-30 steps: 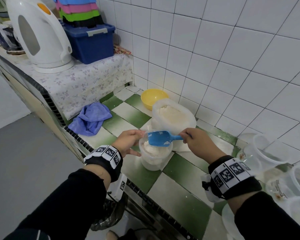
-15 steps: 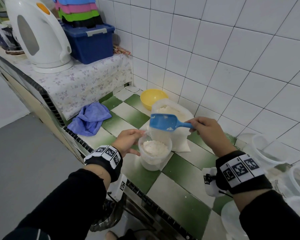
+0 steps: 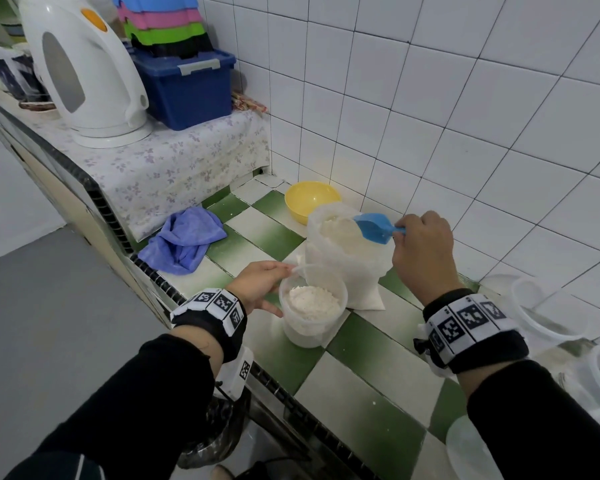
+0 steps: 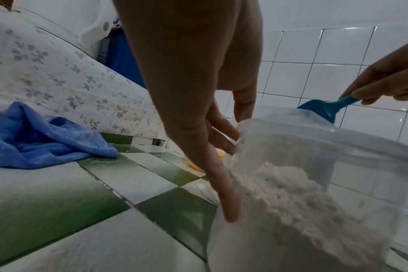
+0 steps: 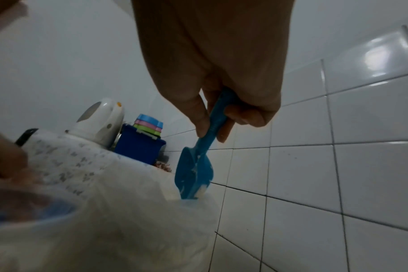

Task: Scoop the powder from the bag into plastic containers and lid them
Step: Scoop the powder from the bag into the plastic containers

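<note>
The right hand has carried the scoop from above the container to the far right; its tip now dips into the bag.

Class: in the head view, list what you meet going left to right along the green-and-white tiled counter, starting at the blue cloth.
blue cloth → left hand → plastic container → blue scoop → right hand
</note>
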### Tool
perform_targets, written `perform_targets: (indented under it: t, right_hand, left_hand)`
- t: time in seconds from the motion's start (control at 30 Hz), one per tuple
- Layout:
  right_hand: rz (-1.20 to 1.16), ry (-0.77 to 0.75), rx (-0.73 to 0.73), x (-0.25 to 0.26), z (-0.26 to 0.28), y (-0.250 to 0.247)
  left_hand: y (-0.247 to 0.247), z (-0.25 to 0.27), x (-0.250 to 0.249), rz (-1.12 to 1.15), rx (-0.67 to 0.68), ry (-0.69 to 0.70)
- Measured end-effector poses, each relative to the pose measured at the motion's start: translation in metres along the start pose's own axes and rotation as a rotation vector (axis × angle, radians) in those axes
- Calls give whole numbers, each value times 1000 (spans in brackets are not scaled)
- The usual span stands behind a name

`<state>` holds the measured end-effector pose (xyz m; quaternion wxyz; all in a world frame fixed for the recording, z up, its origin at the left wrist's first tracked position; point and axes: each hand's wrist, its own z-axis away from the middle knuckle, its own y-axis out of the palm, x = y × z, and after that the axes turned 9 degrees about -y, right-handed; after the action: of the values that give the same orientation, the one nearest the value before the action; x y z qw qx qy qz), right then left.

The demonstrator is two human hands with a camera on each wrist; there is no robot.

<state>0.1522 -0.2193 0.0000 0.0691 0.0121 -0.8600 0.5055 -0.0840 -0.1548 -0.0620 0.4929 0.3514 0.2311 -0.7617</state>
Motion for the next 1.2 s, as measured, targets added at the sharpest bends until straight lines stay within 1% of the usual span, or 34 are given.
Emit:
perform_targets:
  t: [0.1, 0.2, 0.33, 0.4, 0.6, 0.77, 0.87, 1.03, 1.2]
  right_hand:
    - [133, -39, 7, 5, -2, 5]
    - [143, -49, 64, 8, -2, 11]
    - [164, -32, 236, 10, -6, 19]
    - [151, -39, 310, 13, -6, 19]
    - [16, 26, 419, 22, -7, 28]
    - [-143, 151, 474, 22, -9, 31]
    - [-226, 188, 494, 20, -9, 27]
    - [-397, 348, 441, 15, -10, 25]
    - [-572, 545, 384, 12, -10, 23]
  left_hand:
    - [0, 0, -1, 7, 17, -10]
    - [-2, 0, -1, 12, 30, -18]
    - [-3, -1, -2, 10, 45, -25]
    - [-4, -1, -2, 10, 48, -30]
    - [-4, 0, -2, 12, 50, -42]
    - [-3, 0, -2, 14, 44, -43]
    - [-3, 0, -2, 16, 44, -46]
    - [-2, 0, -1, 13, 33, -29]
    - [-2, 1, 1, 6, 33, -5]
